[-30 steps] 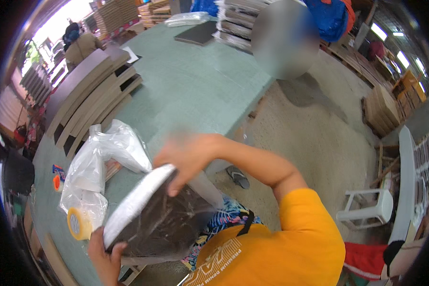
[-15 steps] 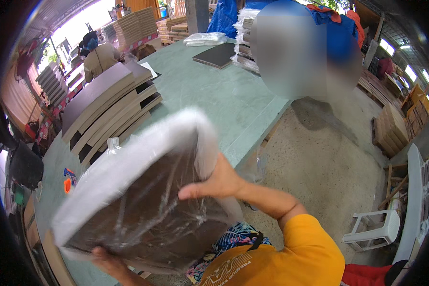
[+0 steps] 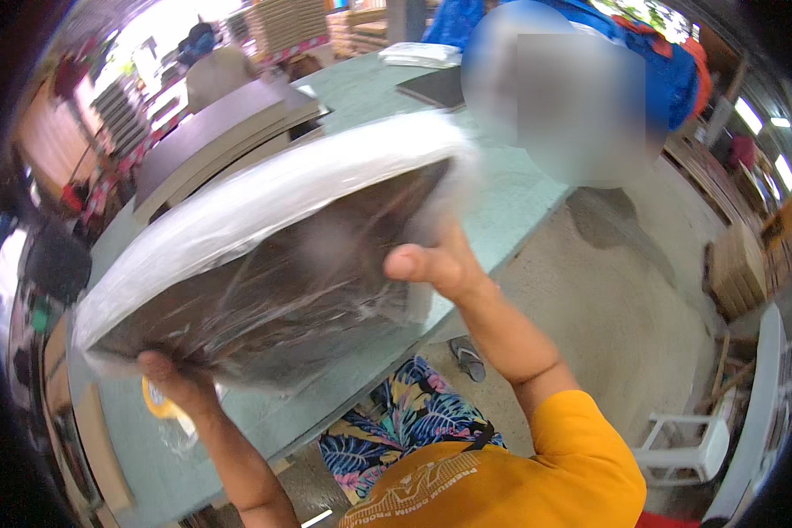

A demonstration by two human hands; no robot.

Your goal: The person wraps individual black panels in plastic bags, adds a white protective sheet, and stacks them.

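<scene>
A large flat bundle [image 3: 273,282] wrapped in clear plastic is held up, tilted, over the green table [image 3: 510,189]. Its face is dark brown and a thick white edge runs along its far side. My left hand [image 3: 183,387] grips its near left corner, thumb on the brown face. At the right end my right hand [image 3: 444,267] clasps it, thumb toward me. The fingers of both hands are mostly hidden behind the bundle. Beside my left hand a yellow tape roll [image 3: 156,402] lies on the table, partly covered.
A stack of dark-topped boards [image 3: 211,136] stands behind the bundle. Farther back are a dark panel [image 3: 433,88] and white plastic-wrapped packs [image 3: 421,55]. Another person [image 3: 217,75] is at the far left; a blurred patch covers the far right corner. A white stool [image 3: 691,444] stands right.
Both hands have carried the bundle away from my body, farther over the table, and its far edge now covers more of the board stack. The tape roll has come into view.
</scene>
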